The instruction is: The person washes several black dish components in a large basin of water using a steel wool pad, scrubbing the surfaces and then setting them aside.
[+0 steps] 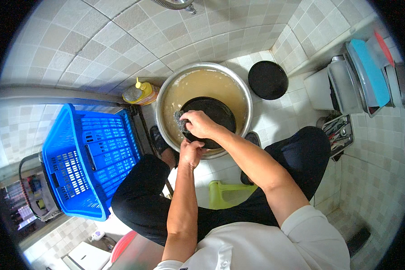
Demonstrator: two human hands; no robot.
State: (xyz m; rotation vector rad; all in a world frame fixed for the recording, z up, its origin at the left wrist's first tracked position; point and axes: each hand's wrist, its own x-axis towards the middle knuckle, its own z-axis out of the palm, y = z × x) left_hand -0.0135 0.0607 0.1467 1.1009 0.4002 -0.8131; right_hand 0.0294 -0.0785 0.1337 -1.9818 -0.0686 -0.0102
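Note:
A round black pan [222, 114] is tilted in a large metal basin [247, 96] of cloudy brownish water [177, 87]. My left hand [191, 153] is closed on the pan's near rim, at the basin's front edge. My right hand [200, 123] reaches over the pan's left side, its fingers curled round a grey steel wool scrubber [178, 118]. The scrubber lies against the pan's left edge, partly covered by those fingers. Light suds float on the water to the left of the pan.
Another round black pan [268, 80] lies on the tiled floor, right of the basin. A yellow pump bottle [146, 93] stands at its left. Nearby are a blue plastic crate [69, 180], a green stool [229, 195], a utensil holder [342, 135] and stacked containers [344, 85].

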